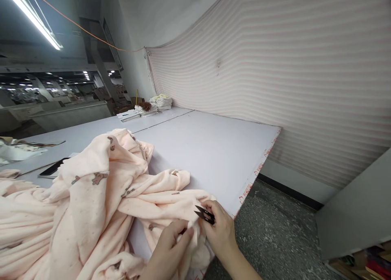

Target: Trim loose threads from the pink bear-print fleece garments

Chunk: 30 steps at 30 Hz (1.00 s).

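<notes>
Peach fleece (100, 198) under snips (205, 215) in right hand (221, 233)

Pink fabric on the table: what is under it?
The white table shows around the pink fabric; a dark flat item pokes out at its left side. Anything else beneath is covered.

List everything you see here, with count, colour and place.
fleece cloth: one, pale pink with brown prints, heaped on the table
table: one, white, centre
thread snips: one, black, held at bottom centre
flat slab: one, dark, on the table behind the cloth
folded stacks: several, pale, table's far end
striped sheet: one, pink-white, hanging at right
tube light: one, white, upper left
left hand: one, fingers pinching the fleece cloth
right hand: one, gripping the thread snips
</notes>
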Each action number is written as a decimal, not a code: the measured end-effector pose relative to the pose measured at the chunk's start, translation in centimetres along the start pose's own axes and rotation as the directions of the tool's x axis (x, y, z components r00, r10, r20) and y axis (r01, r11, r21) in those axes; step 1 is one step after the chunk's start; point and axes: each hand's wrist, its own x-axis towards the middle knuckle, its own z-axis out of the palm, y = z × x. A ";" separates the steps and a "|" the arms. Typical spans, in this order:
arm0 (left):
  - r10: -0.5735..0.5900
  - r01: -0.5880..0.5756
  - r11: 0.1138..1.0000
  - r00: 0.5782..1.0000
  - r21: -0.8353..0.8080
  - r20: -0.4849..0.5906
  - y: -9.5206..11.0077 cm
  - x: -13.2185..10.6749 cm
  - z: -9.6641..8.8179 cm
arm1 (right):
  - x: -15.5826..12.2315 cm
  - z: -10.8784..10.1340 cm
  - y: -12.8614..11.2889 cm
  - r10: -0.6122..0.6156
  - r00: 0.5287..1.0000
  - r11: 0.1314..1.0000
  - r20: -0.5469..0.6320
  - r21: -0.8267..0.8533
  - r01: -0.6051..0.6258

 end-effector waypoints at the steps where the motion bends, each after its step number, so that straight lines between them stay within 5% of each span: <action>1: -0.059 0.063 0.995 0.997 -0.084 0.048 -0.2 0.1 -0.3 | 0.2 0.3 0.0 0.025 1.000 1.000 -0.013 0.005 -0.025; 7: -0.294 0.277 0.882 0.956 -0.381 0.014 -2.0 0.2 -1.8 | -0.1 -1.3 -0.8 0.031 0.987 0.997 0.157 0.062 -0.041; 14: -0.179 0.288 0.679 0.957 -0.675 0.228 -0.1 -0.4 -2.5 | -1.1 -2.6 -2.2 0.015 0.958 0.998 0.287 -0.063 0.003; 22: -0.252 0.296 0.705 0.954 -0.645 0.163 0.2 -0.6 -2.4 | -0.6 -0.8 -2.6 0.013 0.947 0.994 0.321 0.096 -0.046; 30: -0.254 0.307 0.623 0.949 -0.719 0.185 -0.7 -0.7 -3.7 | -0.5 -1.3 -2.1 0.055 0.958 0.956 0.280 0.263 -0.132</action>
